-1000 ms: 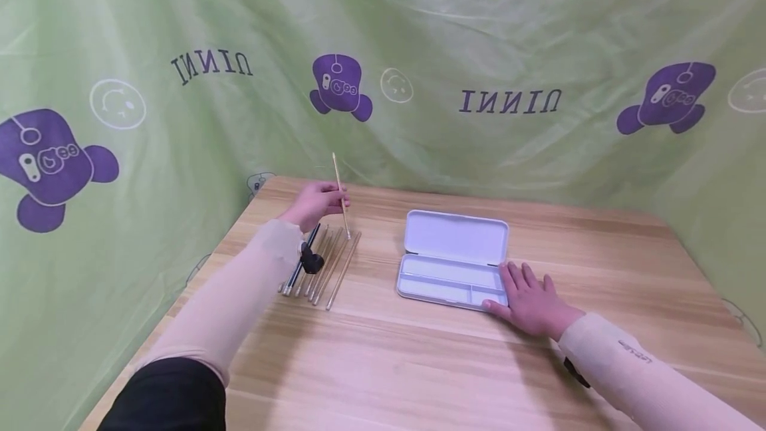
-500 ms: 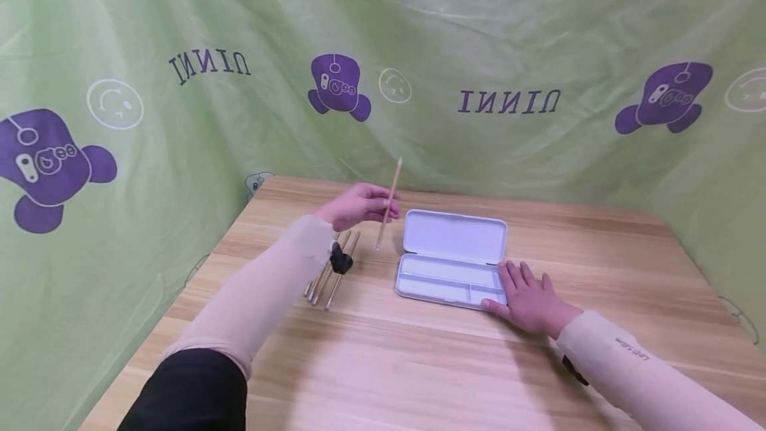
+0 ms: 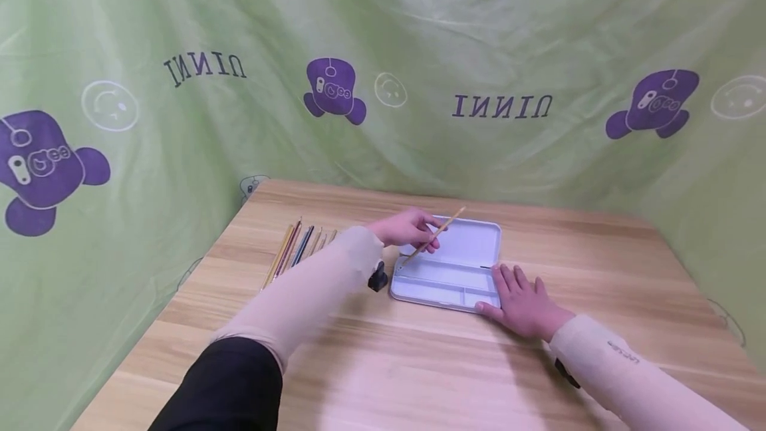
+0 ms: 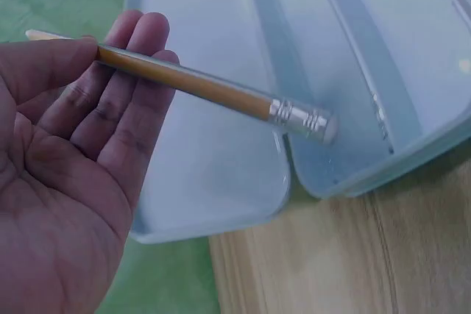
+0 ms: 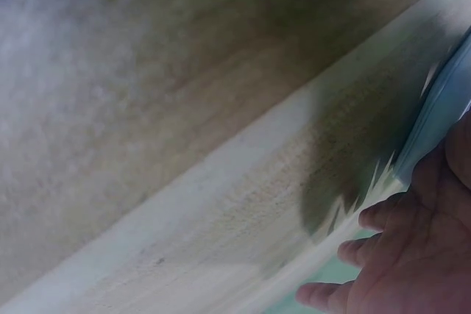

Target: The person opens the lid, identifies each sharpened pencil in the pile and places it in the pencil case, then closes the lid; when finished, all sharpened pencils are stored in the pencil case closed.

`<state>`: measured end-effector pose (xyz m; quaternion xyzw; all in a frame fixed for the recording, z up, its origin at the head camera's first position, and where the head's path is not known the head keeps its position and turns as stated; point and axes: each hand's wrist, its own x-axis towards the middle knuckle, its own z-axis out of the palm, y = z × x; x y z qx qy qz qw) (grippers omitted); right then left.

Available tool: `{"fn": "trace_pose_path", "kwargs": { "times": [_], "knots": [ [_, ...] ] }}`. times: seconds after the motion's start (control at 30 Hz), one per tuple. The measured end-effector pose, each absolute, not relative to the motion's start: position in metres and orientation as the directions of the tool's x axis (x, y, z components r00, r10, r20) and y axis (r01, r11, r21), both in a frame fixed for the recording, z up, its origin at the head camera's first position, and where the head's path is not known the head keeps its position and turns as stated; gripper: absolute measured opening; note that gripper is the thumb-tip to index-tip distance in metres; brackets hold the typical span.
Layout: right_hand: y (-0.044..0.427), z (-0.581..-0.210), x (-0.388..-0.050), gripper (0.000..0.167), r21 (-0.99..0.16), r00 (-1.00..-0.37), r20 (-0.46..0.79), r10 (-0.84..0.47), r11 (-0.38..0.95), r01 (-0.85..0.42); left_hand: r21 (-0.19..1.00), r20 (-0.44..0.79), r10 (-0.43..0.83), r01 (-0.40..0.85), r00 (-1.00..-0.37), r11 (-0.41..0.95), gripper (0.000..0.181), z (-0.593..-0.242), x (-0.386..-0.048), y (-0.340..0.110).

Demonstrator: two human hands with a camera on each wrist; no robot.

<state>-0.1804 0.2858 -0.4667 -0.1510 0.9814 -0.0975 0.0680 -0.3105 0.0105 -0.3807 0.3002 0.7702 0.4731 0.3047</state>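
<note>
My left hand (image 3: 407, 228) pinches a yellow pencil (image 4: 206, 87) between thumb and fingers, over the left part of a pale pencil case (image 3: 427, 292). The pencil is tilted. Its metal band and eraser end point down towards the long rear compartment; in the left wrist view that end looks just above the case. The case lies with its lid folded back, its base split by dividers into a long rear compartment, a long front one and a small front right one. My right hand (image 3: 526, 308) rests with spread fingers against the case's right edge.
Several pencils (image 3: 281, 249), yellow, reddish, dark and wood-coloured, lie side by side on the wooden table (image 3: 383, 371) at the left, partly hidden behind my left forearm. A green printed curtain (image 3: 419, 158) hangs behind the table and along its sides.
My left hand has carried the pencil rightwards from above the row of pencils to over the case, and the pencil's eraser end has come down. The right hand has stayed at the case's edge.
</note>
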Motion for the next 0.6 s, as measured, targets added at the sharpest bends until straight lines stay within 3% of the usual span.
{"fn": "trace_pose_path", "kwargs": {
  "times": [0.33,0.6],
  "knots": [
    [0.285,-0.465,-0.180,0.104,-0.202,-0.943,-0.112,-0.314,0.936,-0.288,0.783,-0.291,0.786,0.337,-0.545,0.523,0.039,-0.391,-0.309,0.036],
    [0.286,-0.471,-0.182,0.102,-0.202,-0.947,-0.110,-0.302,0.940,-0.276,0.692,-0.315,0.794,0.446,-0.520,0.567,0.035,-0.408,-0.309,0.052]
  ]
}}
